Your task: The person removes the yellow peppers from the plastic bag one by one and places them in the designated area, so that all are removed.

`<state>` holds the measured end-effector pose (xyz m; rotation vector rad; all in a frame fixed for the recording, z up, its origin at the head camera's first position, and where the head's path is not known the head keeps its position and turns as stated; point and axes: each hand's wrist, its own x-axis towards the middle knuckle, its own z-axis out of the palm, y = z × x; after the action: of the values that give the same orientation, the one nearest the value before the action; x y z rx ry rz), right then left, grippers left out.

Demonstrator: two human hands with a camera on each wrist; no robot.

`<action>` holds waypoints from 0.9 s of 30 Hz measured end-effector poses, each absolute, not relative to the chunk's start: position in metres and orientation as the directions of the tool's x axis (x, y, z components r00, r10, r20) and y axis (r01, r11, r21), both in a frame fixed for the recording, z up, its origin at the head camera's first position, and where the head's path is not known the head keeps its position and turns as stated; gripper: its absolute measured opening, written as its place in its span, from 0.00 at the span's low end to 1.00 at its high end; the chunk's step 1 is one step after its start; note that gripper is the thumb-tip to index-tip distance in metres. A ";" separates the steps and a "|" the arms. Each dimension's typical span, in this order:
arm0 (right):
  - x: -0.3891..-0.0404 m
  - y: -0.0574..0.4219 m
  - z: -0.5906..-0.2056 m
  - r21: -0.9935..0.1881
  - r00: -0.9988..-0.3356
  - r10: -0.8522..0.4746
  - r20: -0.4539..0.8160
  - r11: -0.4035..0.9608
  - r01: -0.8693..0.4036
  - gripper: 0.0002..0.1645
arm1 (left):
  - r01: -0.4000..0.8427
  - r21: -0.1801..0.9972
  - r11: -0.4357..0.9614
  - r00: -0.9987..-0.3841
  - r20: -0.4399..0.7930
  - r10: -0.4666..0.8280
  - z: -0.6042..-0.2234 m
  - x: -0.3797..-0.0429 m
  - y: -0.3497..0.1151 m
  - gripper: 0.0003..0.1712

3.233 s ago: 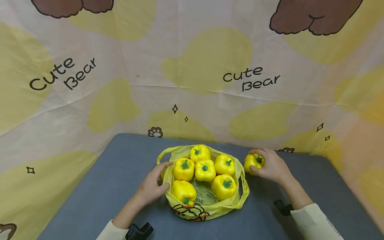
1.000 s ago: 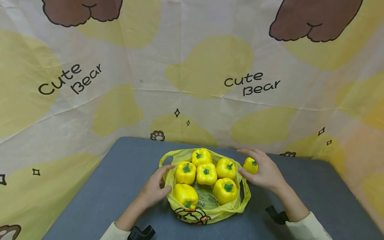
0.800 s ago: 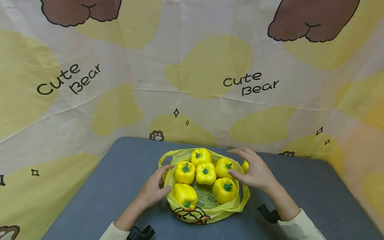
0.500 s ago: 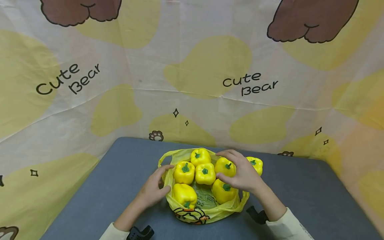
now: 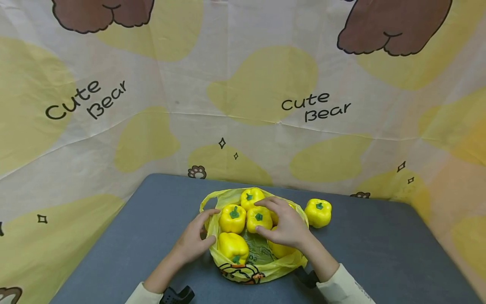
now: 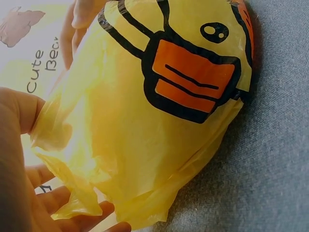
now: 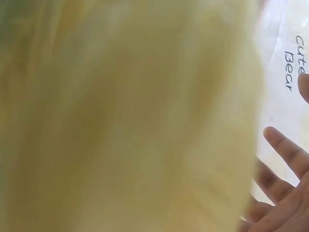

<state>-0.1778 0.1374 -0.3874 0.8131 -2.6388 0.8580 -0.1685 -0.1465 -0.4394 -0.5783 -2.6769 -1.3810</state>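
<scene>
One loose yellow pepper (image 5: pixel 318 213) out on the table (image 5: pixel 163 228), head view, just right of the bag (image 5: pixel 279 269); six more peppers (image 5: pixel 233 218) inside, two part-hidden. Right hand (image 5: pixel 285 222) over the bag, thumb and fingers wide apart at the middle pepper (image 5: pixel 259 221), nothing gripped AFAICT; contact, can't tell. Left hand (image 5: pixel 194 238) at the bag's left rim, fingers loosely spread. Step in hand: prob. a reach for that middle pepper, so next move calls for fingers drawn in round it, w/ the rim steadied.

L wrist view: thumb and spread fingers touching the bag, orange-beaked print (image 6: pixel 193 77) facing the cam.

R wrist view: mostly yellow blur, prob. bag wall; straight fingers at the edge.
</scene>
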 end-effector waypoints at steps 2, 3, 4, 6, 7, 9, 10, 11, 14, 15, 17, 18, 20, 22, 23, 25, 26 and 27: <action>-0.180 0.134 -0.390 -0.448 -0.807 -0.445 0.388 0.674 -0.588 0.33 | 0.367 0.769 0.523 -0.924 0.240 0.297 -0.440 -0.168 -0.147 0.36; -0.182 0.133 -0.392 -0.431 -0.803 -0.453 0.388 0.681 -0.592 0.32 | 0.371 0.767 0.523 -0.923 0.244 0.298 -0.440 -0.168 -0.147 0.36; -0.183 0.132 -0.394 -0.414 -0.798 -0.461 0.389 0.686 -0.598 0.32 | 0.373 0.766 0.524 -0.923 0.246 0.297 -0.440 -0.168 -0.147 0.36; -0.185 0.130 -0.396 -0.374 -0.783 -0.482 0.393 0.694 -0.615 0.32 | 0.376 0.760 0.530 -0.922 0.249 0.296 -0.441 -0.169 -0.147 0.36; -0.186 0.129 -0.397 -0.355 -0.776 -0.492 0.396 0.697 -0.623 0.31 | 0.375 0.759 0.532 -0.923 0.248 0.295 -0.442 -0.169 -0.147 0.36; -0.188 0.128 -0.399 -0.317 -0.760 -0.510 0.402 0.701 -0.638 0.31 | 0.375 0.758 0.534 -0.923 0.248 0.296 -0.442 -0.169 -0.147 0.36; -0.189 0.127 -0.400 -0.304 -0.754 -0.518 0.403 0.702 -0.644 0.31 | 0.375 0.758 0.533 -0.923 0.248 0.296 -0.442 -0.169 -0.147 0.36; -0.190 0.127 -0.401 -0.288 -0.748 -0.525 0.405 0.703 -0.650 0.31 | 0.377 0.759 0.532 -0.922 0.249 0.298 -0.443 -0.169 -0.147 0.36; -0.192 0.125 -0.403 -0.252 -0.740 -0.538 0.403 0.712 -0.655 0.31 | 0.384 0.758 0.527 -0.919 0.256 0.301 -0.442 -0.169 -0.148 0.36; -0.193 0.125 -0.403 -0.244 -0.740 -0.541 0.400 0.715 -0.655 0.31 | 0.387 0.757 0.526 -0.917 0.259 0.302 -0.443 -0.169 -0.148 0.36; -0.194 0.124 -0.405 -0.235 -0.742 -0.545 0.391 0.720 -0.653 0.31 | 0.391 0.755 0.526 -0.916 0.263 0.303 -0.443 -0.169 -0.148 0.36; -0.195 0.124 -0.405 -0.232 -0.743 -0.547 0.387 0.722 -0.652 0.31 | 0.392 0.755 0.526 -0.915 0.264 0.304 -0.443 -0.169 -0.148 0.36; -0.196 0.124 -0.406 -0.225 -0.744 -0.549 0.381 0.726 -0.650 0.31 | 0.393 0.753 0.528 -0.915 0.264 0.305 -0.443 -0.170 -0.148 0.36; -0.196 0.124 -0.407 -0.220 -0.744 -0.551 0.378 0.728 -0.650 0.31 | 0.392 0.751 0.531 -0.916 0.263 0.305 -0.442 -0.170 -0.148 0.36; -0.197 0.124 -0.407 -0.217 -0.744 -0.551 0.377 0.729 -0.649 0.31 | 0.393 0.751 0.531 -0.915 0.263 0.305 -0.442 -0.170 -0.148 0.36; -0.197 0.124 -0.408 -0.210 -0.744 -0.553 0.375 0.731 -0.649 0.32 | 0.393 0.750 0.532 -0.915 0.263 0.305 -0.442 -0.169 -0.148 0.36; -0.197 0.124 -0.409 -0.208 -0.744 -0.554 0.374 0.732 -0.649 0.32 | 0.392 0.751 0.532 -0.915 0.262 0.306 -0.442 -0.169 -0.148 0.36; -0.198 0.124 -0.409 -0.204 -0.744 -0.555 0.373 0.733 -0.649 0.32 | 0.391 0.751 0.532 -0.916 0.260 0.307 -0.442 -0.169 -0.148 0.36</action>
<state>-0.1977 0.1237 -0.4093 0.9432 -2.6492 0.4678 -0.1693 -0.1476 -0.4418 -0.6085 -2.6647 -1.3435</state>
